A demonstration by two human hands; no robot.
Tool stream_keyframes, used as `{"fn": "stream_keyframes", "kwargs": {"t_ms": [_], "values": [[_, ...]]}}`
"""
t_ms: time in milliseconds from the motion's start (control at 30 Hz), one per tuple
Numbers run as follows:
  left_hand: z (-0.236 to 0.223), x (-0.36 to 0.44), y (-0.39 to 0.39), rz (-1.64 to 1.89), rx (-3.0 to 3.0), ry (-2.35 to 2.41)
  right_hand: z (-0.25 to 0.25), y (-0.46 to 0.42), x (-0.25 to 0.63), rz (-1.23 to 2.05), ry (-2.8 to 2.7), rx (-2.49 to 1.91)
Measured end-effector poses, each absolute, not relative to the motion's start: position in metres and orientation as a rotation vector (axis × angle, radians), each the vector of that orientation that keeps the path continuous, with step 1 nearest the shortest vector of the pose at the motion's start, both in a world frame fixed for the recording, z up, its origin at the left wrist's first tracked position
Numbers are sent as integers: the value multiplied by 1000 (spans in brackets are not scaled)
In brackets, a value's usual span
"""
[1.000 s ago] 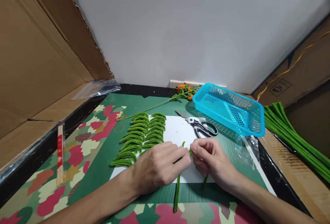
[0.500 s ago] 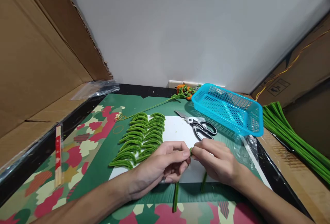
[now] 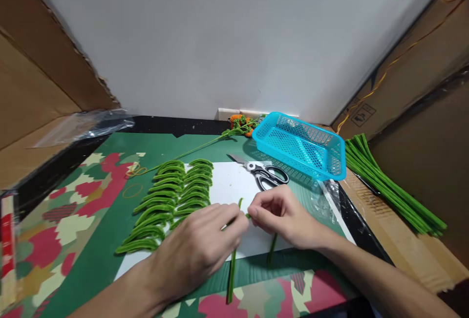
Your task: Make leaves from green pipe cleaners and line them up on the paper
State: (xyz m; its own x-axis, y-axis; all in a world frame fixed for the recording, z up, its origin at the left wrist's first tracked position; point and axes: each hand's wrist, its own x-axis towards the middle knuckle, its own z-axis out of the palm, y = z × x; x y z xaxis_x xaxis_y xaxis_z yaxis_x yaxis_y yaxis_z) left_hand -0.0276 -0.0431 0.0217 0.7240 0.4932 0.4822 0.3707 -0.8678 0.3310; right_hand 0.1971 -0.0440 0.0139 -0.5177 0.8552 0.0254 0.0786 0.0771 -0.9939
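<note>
Between my two hands shows a short bit of green fuzzy pipe cleaner (image 3: 248,216). My right hand (image 3: 287,218) pinches it with thumb and forefinger. My left hand (image 3: 208,235), back upward, has its fingers closed around the other side, hiding most of it. A straight green strip (image 3: 231,279) runs out from under my left hand toward the front edge; another strip (image 3: 271,249) lies below my right wrist. Left of my hands, several bent, leaf-like green pipe cleaner pieces (image 3: 156,208) lie in two columns on white paper (image 3: 225,186).
Black-handled scissors (image 3: 262,169) lie behind my hands, blades pointing left. Beyond them is a blue perforated basket (image 3: 300,154). An orange flower with a green stem (image 3: 240,125) lies at the back. A green pipe cleaner bundle (image 3: 392,186) rests at right. Rubber bands (image 3: 132,191) lie left.
The view has swung to the right, so the table things appear further left. My left hand has rolled over, back upward, and its fingers now cover more of the pipe cleaner; the right still pinches.
</note>
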Motion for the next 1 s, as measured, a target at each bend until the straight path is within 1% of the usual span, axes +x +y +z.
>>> {"fn": "stream_keyframes", "kwargs": {"t_ms": [100, 167, 233, 333, 467, 533, 567, 600, 700, 733, 800, 867, 900, 933, 1000], "values": [[21, -24, -44, 674, 2016, 909, 14, -46, 202, 875, -2026, -826], [21, -21, -44, 556, 1564, 871, 11, -47, 205, 528, -2125, -697], [20, -18, -44, 525, 1252, 760, 6, -47, 206, 314, -2164, -644], [18, -17, -44, 559, 1085, 666, 1, -46, 206, 193, -2209, -625], [19, -20, -48, 538, 1221, 736, 1, -48, 204, 220, -2195, -636], [20, -23, -50, 586, 1417, 852, 3, -51, 201, 342, -2140, -694], [21, -24, -50, 631, 1544, 905, 4, -52, 198, 496, -2083, -755], [21, -26, -50, 681, 1685, 939, 5, -53, 196, 721, -1996, -820], [18, -31, -46, 785, 2169, 853, 8, -53, 187, 1507, -1564, -946], [17, -32, -45, 815, 2361, 767, 8, -53, 185, 1703, -1415, -951], [14, -33, -42, 880, 2725, 577, 8, -51, 182, 1917, -1220, -954], [12, -33, -42, 933, 2894, 488, 7, -50, 183, 1922, -1222, -969], [12, -32, -43, 937, 2855, 537, 6, -50, 184, 1838, -1300, -982], [14, -31, -44, 912, 2730, 642, 6, -50, 186, 1691, -1426, -995], [18, -29, -47, 810, 2322, 871, 4, -52, 191, 1244, -1738, -965]]}}
